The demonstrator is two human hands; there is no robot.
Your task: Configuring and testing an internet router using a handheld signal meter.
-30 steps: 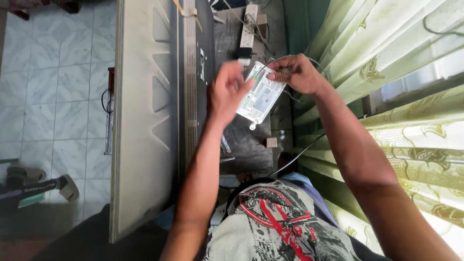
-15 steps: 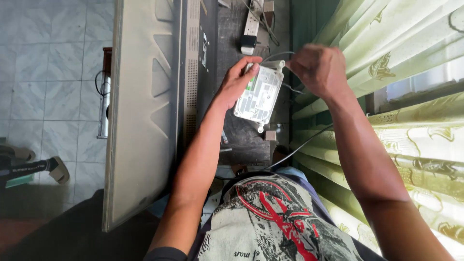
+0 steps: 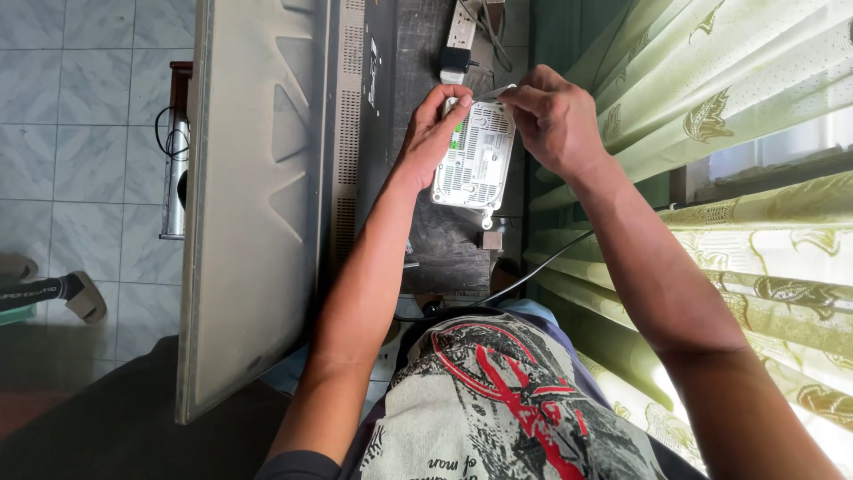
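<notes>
Large flat screen (image 3: 258, 204) stands on edge at your left, grey back panel facing you, vent slots along its right side. Dark wooden table (image 3: 444, 240) beneath. White power strip (image 3: 462, 27) at table's far end, black plug (image 3: 454, 59) in it. Pale green patterned curtain (image 3: 711, 98) on your right. Tiled floor (image 3: 80, 107) far left, sandal (image 3: 84, 298) lying on it.
</notes>
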